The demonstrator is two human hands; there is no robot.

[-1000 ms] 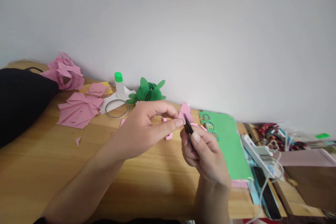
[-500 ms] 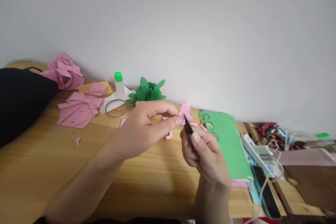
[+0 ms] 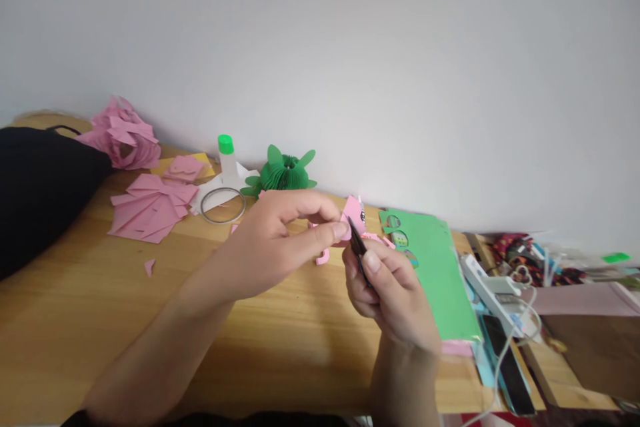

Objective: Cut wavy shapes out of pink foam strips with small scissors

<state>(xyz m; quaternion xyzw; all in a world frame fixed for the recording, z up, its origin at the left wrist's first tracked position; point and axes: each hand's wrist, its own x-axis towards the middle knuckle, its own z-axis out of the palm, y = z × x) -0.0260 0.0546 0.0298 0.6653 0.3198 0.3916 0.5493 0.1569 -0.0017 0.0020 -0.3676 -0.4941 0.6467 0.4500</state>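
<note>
Between the thumb and forefinger of my left hand (image 3: 295, 237) is a small piece of pink paper (image 3: 353, 210), held up over the table. My right hand (image 3: 390, 283) is closed around a slim black pointed tool (image 3: 357, 241). Its tip lies against the lower part of the paper, close to my left thumb. My right fist hides the rear of the tool, so its exact kind does not show. Beneath and behind my hands lie pink paper scraps (image 3: 323, 257), partly covered.
A green pleated paper figure (image 3: 284, 175), a glue stick (image 3: 227, 157) and a ring (image 3: 223, 205) stand or lie behind. Folded pink paper (image 3: 150, 210) is at left, near a black bag (image 3: 45, 200). Green sheets (image 3: 443, 280), a power strip (image 3: 493, 297) and a phone (image 3: 507, 363) are at right.
The pink paper has tilted slightly between my fingers, and the black tool's tip has shifted a little left against it. Both hands stay almost in place.
</note>
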